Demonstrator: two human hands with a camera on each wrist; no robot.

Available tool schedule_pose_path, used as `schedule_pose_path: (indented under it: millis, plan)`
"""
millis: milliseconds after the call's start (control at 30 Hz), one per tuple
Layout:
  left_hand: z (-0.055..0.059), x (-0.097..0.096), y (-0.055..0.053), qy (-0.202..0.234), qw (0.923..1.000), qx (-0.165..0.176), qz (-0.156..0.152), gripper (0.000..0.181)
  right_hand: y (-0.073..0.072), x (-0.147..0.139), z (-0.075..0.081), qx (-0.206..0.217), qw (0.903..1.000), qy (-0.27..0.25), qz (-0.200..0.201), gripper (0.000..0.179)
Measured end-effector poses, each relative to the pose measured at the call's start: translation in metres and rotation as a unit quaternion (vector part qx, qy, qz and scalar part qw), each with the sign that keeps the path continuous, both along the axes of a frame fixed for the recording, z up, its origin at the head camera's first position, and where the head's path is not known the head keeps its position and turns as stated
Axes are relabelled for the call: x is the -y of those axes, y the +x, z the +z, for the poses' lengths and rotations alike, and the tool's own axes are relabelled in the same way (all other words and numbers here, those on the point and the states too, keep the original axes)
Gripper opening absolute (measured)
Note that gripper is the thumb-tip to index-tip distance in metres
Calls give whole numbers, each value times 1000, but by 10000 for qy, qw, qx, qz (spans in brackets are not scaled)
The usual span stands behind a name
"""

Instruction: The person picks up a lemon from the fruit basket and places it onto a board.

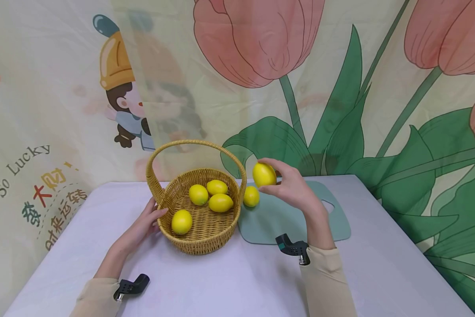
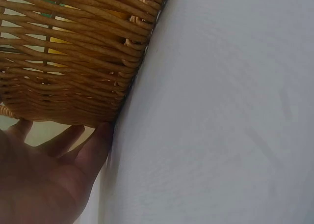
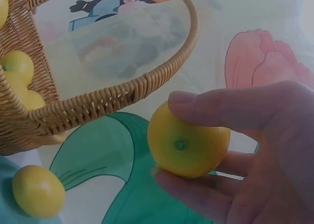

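Note:
My right hand [image 1: 289,182] holds a yellow lemon [image 1: 264,174] in the air, just right of the basket handle. In the right wrist view, thumb and fingers pinch this lemon [image 3: 189,140], its stem end showing. The wicker basket [image 1: 205,246], with an arched handle, contains several lemons [image 1: 220,203]. My left hand [image 1: 142,224] rests against the basket's left side near the handle's foot. Seen from the left wrist, its fingertips [image 2: 100,135] touch the woven outer wall. Another lemon [image 1: 251,196] lies on the green cutting board [image 1: 277,229], close to the basket.
A white cloth covers the table [image 1: 221,286]. The board, with a cut-out grip hole, lies right of the basket. Behind the table hangs a backdrop [image 1: 257,39] printed with tulips and a cartoon figure.

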State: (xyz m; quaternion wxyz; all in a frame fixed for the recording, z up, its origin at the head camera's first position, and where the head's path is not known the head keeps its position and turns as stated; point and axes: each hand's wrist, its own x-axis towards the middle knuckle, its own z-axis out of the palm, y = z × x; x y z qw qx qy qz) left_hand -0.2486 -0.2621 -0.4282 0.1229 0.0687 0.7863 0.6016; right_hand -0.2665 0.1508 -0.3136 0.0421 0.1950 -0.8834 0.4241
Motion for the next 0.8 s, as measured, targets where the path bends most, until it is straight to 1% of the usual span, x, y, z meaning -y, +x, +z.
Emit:
schedule_pose_path:
  millis: [200, 667, 800]
  plan:
    - [0, 0, 0, -3, 10000, -31, -75, 80, -9, -1, -9, 91, 9997, 162, -143, 65]
    - [3, 0, 2, -5, 9999, 1, -109, 80, -31, -4, -42, 78, 9972, 675, -316, 66]
    - [3, 0, 2, -9, 9999, 0, -107, 80, -36, -5, -48, 104, 9965, 747, -349, 66]
